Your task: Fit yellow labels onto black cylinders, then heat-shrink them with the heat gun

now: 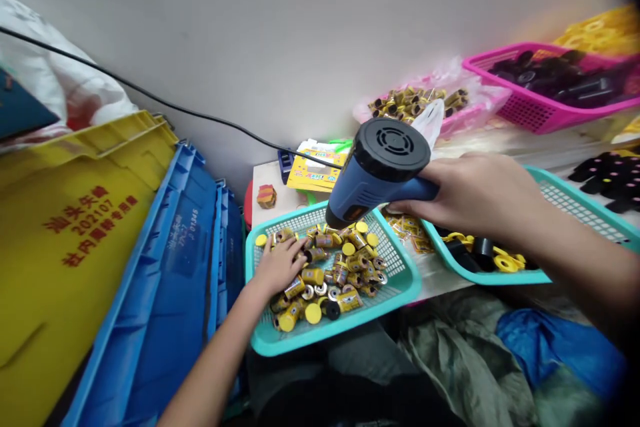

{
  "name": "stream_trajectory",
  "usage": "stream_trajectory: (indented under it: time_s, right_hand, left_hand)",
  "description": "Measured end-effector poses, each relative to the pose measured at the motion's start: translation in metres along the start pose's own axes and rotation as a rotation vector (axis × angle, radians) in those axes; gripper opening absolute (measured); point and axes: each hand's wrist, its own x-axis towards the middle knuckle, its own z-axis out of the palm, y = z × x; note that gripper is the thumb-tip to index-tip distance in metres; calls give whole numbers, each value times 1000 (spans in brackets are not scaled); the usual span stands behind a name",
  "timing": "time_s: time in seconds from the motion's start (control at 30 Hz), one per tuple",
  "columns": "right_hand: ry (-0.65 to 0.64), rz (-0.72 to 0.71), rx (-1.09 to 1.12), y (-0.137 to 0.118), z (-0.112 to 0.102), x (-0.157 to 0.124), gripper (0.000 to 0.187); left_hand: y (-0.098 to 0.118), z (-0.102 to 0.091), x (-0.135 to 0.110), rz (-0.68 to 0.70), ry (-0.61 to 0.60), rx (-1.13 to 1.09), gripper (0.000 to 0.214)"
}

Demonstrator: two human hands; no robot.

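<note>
Many cylinders point(313, 276) — left hand point(280, 265) touching; right hand point(480, 193) gripping heat gun point(361, 180)

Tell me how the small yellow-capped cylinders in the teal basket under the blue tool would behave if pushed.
The cylinders would probably roll, since their sides are round and many lie sideways. Pushing one would likely nudge others, as they're heaped together. The basket's raised rim should help keep them from rolling out.
</note>
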Motion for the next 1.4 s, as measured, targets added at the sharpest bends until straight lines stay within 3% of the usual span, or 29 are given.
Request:
stream_trajectory:
  time_s: [0.13,0.27,0.53,0.7,0.9,1.03,1.17,1.27,1.33,1.4]
  right_hand:
    - [-35,15,24,1,10,-1,45]
    - [-46,28,129,-10,23,8,47]
    - [-22,-58,259,-29,28,16,42]
    - [45,-112,165,-29,26,0,40]
    - [205,-149,23,-29,24,-26,37]
    - [186,-124,-12,-28,28,-36,42]
    - [80,-35,29,-31,30,-38,50]
    - [83,-48,50,-32,28,-37,49]
    - [146,-86,77,-31,26,-37,47]
    - [167,-93,93,-28,23,-39,48]
  left_hand:
    - [-27,-3,-30,-31,168,-164,36]
    - [-28,-6,-69,-79,366,-319,31]
    - [-39,16,-117,-290,573,-346,28]
    - [-40,26,-115,-459,672,-440,28]
    - [-49,20,-86,-566,778,-711,33]
    - [-59,17,-62,-695,739,-861,44]
    - [-67,20,-48,-807,578,-1093,55]
    - [-64,23,-59,-805,470,-1199,45]
    - [-55,27,-79,-861,519,-1231,43]
    - [-41,34,-102,-1001,655,-1270,44]
